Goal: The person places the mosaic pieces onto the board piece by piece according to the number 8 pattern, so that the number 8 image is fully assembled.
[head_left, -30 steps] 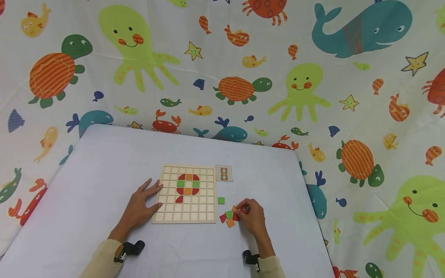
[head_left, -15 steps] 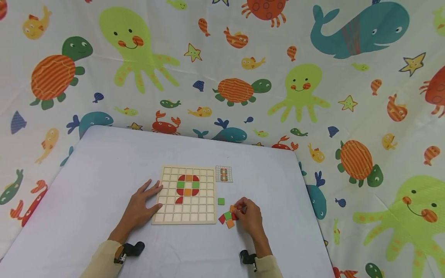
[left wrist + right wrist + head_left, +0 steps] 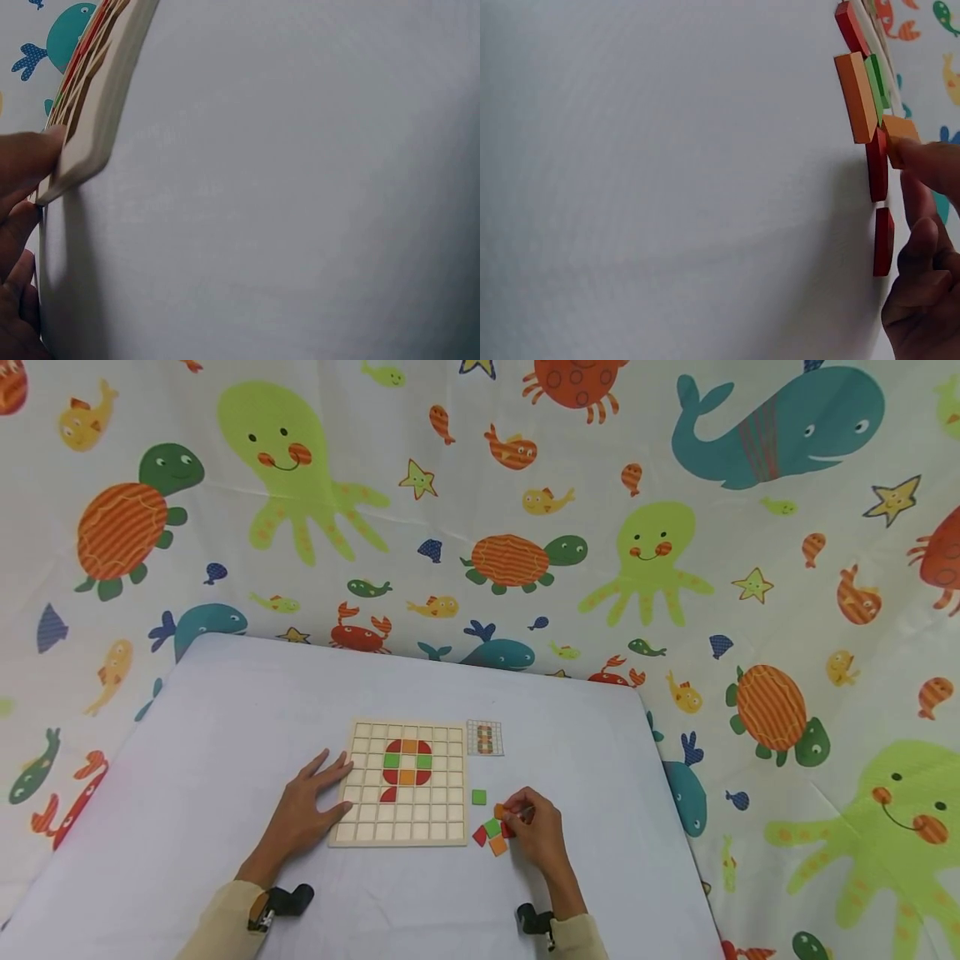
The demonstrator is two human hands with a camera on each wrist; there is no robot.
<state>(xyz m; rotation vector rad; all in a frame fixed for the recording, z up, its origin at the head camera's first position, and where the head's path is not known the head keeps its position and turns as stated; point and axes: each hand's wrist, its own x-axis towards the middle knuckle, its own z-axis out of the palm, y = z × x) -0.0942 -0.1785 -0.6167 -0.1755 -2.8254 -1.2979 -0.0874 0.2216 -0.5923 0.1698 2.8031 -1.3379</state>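
Note:
My right hand [image 3: 542,831] pinches a small square orange tile [image 3: 900,139] between thumb and forefinger, at the top of a loose cluster of tiles. Around it lie a green tile [image 3: 492,827], a second orange tile [image 3: 498,845] and red tiles [image 3: 877,169]; the curled fingers hide part of the cluster in the head view. My left hand [image 3: 300,806], fingers spread, rests against the left edge of a wooden grid board [image 3: 367,833]. Red rounded corners with orange [image 3: 408,746] and green squares form a ring on the board, with one red quarter-round piece [image 3: 388,794] below its left side.
A small pattern card [image 3: 484,737] lies by the board's upper right corner. One green tile [image 3: 478,797] sits apart, between the board and the cluster. The white-covered table [image 3: 255,718] meets a sea-animal curtain [image 3: 450,485] behind.
My right hand has shifted slightly left, and the orange tile at its fingertips has moved a little with it. The left hand and the tiles on the board stay as they were.

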